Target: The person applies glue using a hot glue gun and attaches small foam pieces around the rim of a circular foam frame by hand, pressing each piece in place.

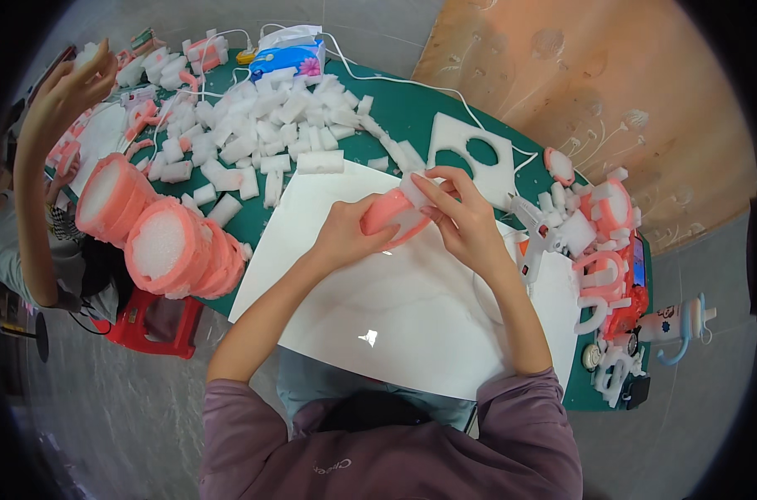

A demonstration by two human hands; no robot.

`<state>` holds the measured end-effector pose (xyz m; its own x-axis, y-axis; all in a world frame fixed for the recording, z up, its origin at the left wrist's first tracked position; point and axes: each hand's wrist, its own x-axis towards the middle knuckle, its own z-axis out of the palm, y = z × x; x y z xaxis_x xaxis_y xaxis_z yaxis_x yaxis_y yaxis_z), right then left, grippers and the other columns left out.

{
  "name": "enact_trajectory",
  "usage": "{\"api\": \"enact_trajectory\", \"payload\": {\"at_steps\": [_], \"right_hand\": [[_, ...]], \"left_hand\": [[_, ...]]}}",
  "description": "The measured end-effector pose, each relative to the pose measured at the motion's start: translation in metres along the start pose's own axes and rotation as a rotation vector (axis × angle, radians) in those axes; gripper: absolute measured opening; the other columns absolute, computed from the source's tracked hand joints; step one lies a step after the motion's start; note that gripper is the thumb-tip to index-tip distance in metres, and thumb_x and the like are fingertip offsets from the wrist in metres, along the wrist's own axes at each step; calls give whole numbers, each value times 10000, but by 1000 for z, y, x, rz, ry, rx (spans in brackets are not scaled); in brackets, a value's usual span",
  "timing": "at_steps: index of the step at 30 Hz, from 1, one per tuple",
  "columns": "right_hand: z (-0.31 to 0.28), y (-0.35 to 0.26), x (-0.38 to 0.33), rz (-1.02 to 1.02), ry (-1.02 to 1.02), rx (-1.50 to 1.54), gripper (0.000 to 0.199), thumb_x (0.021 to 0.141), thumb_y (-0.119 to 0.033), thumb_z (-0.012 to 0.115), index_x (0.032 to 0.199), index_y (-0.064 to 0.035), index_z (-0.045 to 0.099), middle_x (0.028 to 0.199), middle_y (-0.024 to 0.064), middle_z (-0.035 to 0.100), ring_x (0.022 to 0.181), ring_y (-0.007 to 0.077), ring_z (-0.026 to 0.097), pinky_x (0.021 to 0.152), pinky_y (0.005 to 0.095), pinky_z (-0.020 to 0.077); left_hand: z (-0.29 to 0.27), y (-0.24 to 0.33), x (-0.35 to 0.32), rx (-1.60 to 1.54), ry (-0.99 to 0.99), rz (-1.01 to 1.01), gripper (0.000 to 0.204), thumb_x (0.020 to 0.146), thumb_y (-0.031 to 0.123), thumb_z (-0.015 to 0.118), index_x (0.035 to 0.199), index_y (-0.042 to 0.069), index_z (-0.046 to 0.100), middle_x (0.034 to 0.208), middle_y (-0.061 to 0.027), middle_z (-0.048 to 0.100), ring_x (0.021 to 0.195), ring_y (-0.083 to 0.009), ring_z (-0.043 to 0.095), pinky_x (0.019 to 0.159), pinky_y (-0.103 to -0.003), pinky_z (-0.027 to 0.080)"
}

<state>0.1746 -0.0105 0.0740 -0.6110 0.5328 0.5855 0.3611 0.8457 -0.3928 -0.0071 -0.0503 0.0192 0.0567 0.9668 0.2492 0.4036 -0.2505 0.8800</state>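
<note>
At centre, a pink-and-white foam piece (384, 210); below, a white board (370, 292); upper right, a pale-flowered tan panel (553, 108).

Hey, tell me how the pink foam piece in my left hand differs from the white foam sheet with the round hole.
Colour: the pink foam piece is mainly pink; the white foam sheet is white throughout. Size: the sheet looks larger than the pink piece. Place: your left hand holds the pink piece above the white board, while the sheet lies on the green tabletop. Both look like foam.
</note>
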Motion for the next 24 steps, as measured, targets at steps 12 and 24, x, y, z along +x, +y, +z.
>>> {"api": "enact_trajectory", "payload": {"at_steps": [12, 24], "right_hand": [[-12, -9, -1, 86, -101, 115, 360, 708, 18, 650, 1058, -55, 604, 980, 86, 524, 759, 206, 550, 667, 273, 465], [-17, -23, 1, 105, -110, 181, 342, 647, -16, 710, 948, 0, 549, 910, 107, 520, 643, 196, 535, 590, 275, 452]], "left_hand": [[2, -2, -1, 30, -13, 143, 472, 726, 183, 672, 1139, 55, 483, 802, -154, 638, 695, -295, 635, 640, -339, 503], [7, -5, -6, 47, -72, 280, 511, 740, 143, 688, 1210, 176, 491, 889, -113, 638, 713, -301, 621, 651, -345, 505]]}}
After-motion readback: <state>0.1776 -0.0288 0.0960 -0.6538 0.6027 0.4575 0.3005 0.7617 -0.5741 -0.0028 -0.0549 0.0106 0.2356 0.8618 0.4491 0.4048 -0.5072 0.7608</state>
